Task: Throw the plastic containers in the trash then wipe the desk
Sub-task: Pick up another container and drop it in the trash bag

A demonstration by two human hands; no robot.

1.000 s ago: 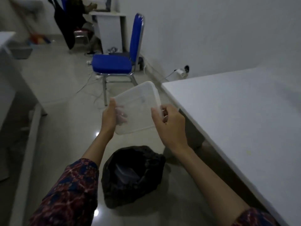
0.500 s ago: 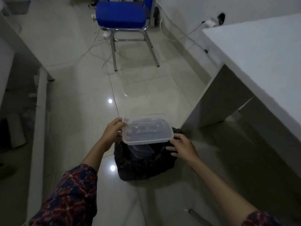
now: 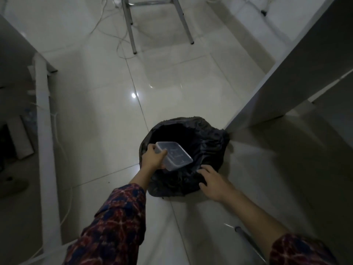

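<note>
A dim room is seen from above, looking down at a glossy tiled floor [image 3: 191, 77]. Just below the middle of the frame sits a black trash bag [image 3: 208, 150], its mouth open and dark inside. A clear plastic container [image 3: 176, 156] is held tilted over that mouth, its near end gripped by the left hand [image 3: 153, 158] — fingers are curled round the container's short edge, thumb on top. The container has not been let go; it is seen against the bag's dark opening, above its near rim.

The right hand [image 3: 214, 183] is placed at the lower right of the bag, fingers spread and nearly straight, the fingertips touching the crumpled black plastic. Nothing is grasped by it. Both forearms enter from the bottom of the frame, each with a dark red and blue patterned sleeve [image 3: 112, 226] pushed back from the wrist.

At the right of the frame the pale side panel of a surface [image 3: 298, 69] is seen, its lower corner just beside the bag. Metal chair legs [image 3: 131, 33] stand at the upper middle, with thin cables [image 3: 114, 35] trailing on the floor around them. A white upright post [image 3: 44, 119] runs down the left side — darker clutter lies beyond it, too dim to be made out.
</note>
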